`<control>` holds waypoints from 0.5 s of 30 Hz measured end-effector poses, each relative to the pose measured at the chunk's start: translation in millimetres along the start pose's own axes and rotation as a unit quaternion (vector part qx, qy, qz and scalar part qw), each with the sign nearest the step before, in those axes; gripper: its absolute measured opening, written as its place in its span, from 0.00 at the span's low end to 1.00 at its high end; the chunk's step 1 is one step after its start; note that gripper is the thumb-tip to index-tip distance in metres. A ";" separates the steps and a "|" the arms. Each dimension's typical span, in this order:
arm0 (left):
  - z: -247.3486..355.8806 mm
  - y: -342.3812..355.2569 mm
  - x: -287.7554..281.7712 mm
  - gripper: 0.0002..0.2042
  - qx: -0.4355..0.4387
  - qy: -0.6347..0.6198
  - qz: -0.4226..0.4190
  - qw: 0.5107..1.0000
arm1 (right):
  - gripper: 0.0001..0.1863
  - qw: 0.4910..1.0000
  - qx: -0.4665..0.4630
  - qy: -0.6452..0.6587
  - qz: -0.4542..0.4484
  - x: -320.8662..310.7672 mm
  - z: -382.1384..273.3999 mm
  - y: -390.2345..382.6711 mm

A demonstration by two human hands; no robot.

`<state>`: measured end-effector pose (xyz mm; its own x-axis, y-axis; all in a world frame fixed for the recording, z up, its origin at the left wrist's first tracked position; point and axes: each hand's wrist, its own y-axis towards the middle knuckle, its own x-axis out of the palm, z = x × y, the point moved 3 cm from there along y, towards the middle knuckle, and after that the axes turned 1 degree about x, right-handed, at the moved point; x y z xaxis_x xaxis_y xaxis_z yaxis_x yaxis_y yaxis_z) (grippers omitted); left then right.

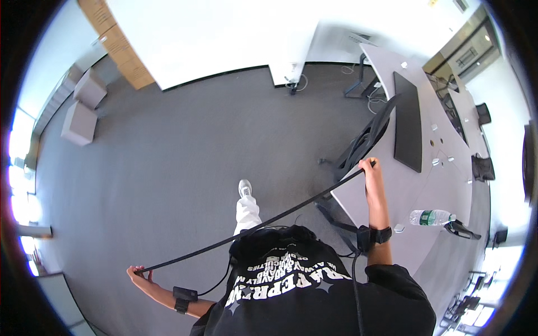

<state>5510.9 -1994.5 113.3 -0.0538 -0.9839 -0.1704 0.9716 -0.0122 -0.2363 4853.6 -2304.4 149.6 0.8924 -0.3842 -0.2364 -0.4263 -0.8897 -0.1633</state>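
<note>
A long, thin black strap (252,229) runs taut across the front of my body, lower at the left and higher at the right. My left hand (138,272) is closed round its left end, out over the floor with the arm stretched sideways. The other end sits in the closed fingers of my right hand (370,166), raised beside the near edge of a grey desk (448,196). Whether the strap is soft or stiff I cannot tell. Each forearm wears a black device on a band, with a black cable hanging from it.
Beside my right arm, a clear water bottle (431,218) lies on the desk, near a long black panel (407,120). A black office chair (367,140) stands against the desk. Cardboard boxes (126,53) and pale cube stools (80,123) are at the far left.
</note>
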 end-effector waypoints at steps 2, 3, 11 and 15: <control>6.8 22.1 68.1 0.11 -0.009 0.013 -0.036 0.999 | 0.08 0.999 0.018 -0.001 0.033 8.3 -4.3 16.8; 12.4 36.4 102.6 0.11 -0.013 0.017 -0.059 0.998 | 0.08 0.998 0.021 0.002 0.053 15.3 -7.4 25.3; 102.4 39.8 421.1 0.14 0.039 0.008 -0.308 0.950 | 0.07 0.973 -0.008 -0.027 0.228 9.4 -55.0 74.4; 133.9 3.3 552.7 0.14 0.055 0.013 -0.420 0.906 | 0.09 0.950 0.000 0.070 0.305 -10.8 -58.2 86.3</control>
<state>5515.3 -2562.2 146.5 -0.7889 -0.6145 0.0038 0.6019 -0.7739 -0.1969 4815.8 -2391.4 193.8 0.4911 -0.8569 -0.1567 -0.8699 -0.4918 -0.0369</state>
